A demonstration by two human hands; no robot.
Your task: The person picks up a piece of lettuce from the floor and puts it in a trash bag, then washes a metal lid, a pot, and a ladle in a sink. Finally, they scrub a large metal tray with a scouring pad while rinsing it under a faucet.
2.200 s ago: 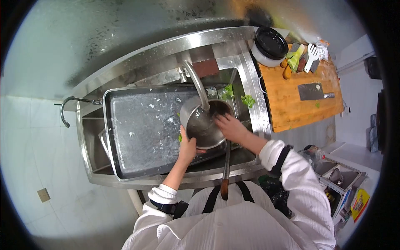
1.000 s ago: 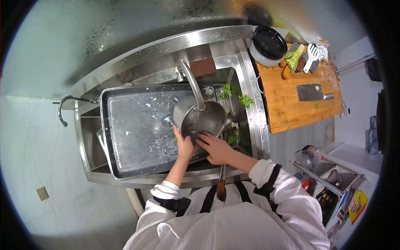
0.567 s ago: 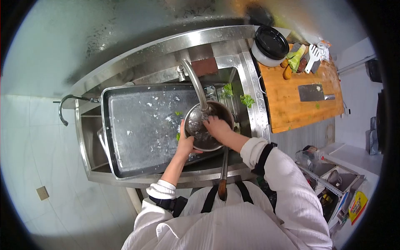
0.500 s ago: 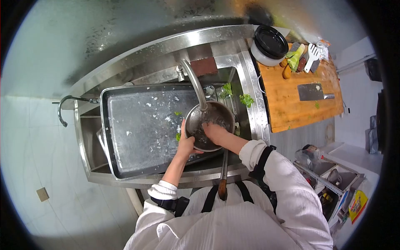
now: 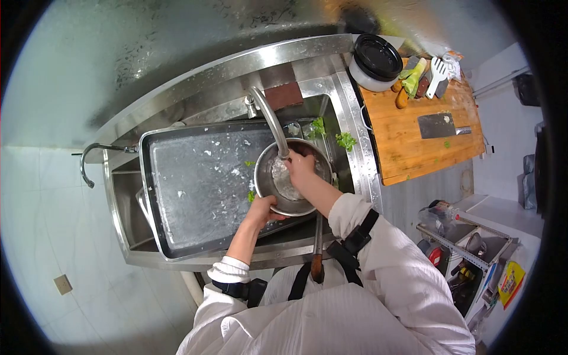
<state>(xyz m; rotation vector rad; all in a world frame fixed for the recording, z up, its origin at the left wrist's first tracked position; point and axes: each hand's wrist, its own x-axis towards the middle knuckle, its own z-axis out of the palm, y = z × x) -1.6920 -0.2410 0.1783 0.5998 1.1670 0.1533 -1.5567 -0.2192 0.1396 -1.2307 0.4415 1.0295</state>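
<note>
A round stainless steel bowl [image 5: 264, 173] is tilted under the curved faucet [image 5: 267, 110], with water in it. My left hand [image 5: 262, 212] grips the bowl's near-left rim, thumb over the edge. My right hand [image 5: 300, 170] reaches into the bowl, its bent fingers by the far inner wall and the spout's end. No object shows in those fingers, which are partly hidden. Under the bowl lies a large dark tray [image 5: 195, 177], spotted with white bits and green scraps. A metal handle with a wooden grip [image 5: 318, 268] points toward me from below the bowl; what it belongs to is hidden.
Leafy greens [image 5: 346, 141] lie at the right of the steel sink [image 5: 362, 177]. The wooden cutting board [image 5: 408, 160] holds a cleaver [image 5: 436, 126], a white slotted turner [image 5: 438, 77] and a black-lidded container [image 5: 377, 59]. A second faucet [image 5: 89, 160] stands left. A shelf rack [image 5: 464, 254] is low at right.
My right hand has risen from the bowl's middle toward the spout. The bowl has tipped and shifted slightly left, while my left hand keeps its hold on the rim.
</note>
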